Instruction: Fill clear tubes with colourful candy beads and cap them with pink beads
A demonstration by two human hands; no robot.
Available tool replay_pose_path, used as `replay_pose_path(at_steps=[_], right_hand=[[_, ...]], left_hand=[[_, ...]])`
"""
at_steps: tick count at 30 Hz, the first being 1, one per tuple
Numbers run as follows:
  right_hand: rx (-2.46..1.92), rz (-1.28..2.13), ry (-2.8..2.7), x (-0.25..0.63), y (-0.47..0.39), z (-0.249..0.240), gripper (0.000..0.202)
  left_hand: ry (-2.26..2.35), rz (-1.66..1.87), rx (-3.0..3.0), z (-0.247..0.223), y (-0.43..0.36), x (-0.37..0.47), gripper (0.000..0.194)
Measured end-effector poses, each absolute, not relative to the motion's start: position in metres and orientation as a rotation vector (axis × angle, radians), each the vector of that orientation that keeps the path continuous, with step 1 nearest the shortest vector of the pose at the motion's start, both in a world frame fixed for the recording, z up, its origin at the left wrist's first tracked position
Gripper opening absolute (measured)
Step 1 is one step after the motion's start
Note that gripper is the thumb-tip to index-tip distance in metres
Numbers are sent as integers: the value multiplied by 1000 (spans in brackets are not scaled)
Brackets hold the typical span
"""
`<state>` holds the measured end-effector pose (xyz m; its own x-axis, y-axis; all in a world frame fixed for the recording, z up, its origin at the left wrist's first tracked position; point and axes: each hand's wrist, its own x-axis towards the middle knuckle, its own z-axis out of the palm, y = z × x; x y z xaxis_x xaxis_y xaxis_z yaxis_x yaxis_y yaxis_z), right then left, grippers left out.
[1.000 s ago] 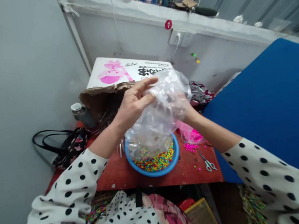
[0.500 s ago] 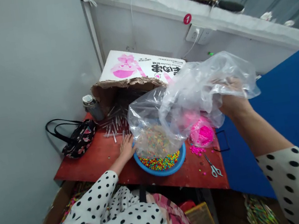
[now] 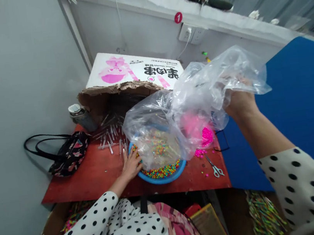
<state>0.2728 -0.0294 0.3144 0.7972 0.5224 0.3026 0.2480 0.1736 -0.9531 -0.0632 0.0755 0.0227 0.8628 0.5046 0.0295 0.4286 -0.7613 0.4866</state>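
My right hand (image 3: 240,100) is raised at the right, closed on a large clear plastic bag (image 3: 193,85); its fingers show only dimly through the film. The bag's lower part droops over a blue basin (image 3: 179,173) filled with small multicoloured candy-like beads (image 3: 160,171). At the basin's left rim lies my left hand (image 3: 131,167), fingers spread and nothing gripped. Partly veiled by the bag, bright pink beads (image 3: 207,137) lie to the right of the basin, some loose on the red table (image 3: 95,176).
Scissors (image 3: 215,167) lie on the right of the table. Behind the basin stands a torn-open white carton (image 3: 135,68), with clear thin tubes (image 3: 112,133) spilling out. A flask (image 3: 82,118) and a black patterned handbag (image 3: 70,155) are at the left. A blue panel (image 3: 295,105) borders the right.
My left hand has moved from beside the basin onto its left rim, fingers spread. My right hand still holds the bag up, and the bag has shifted slightly. The whole view has shifted.
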Motion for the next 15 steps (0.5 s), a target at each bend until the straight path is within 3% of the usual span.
replay_pose_path(at_steps=[6,11,12,15], right_hand=[[-1483,161,-709,281,-42,311,13],[-1436,220,-659,289,-48,307,18],[-1422,211,-642,290,-48,307,20],[-1415,157,-597,293,-50,314,23]], left_hand=[[763,302,2436,31,77,-54,35],[745,344,2219,44,63,-41,72],[751,366,2162,46,60,-37,69],[768,417,2048,53,57,-26,37]])
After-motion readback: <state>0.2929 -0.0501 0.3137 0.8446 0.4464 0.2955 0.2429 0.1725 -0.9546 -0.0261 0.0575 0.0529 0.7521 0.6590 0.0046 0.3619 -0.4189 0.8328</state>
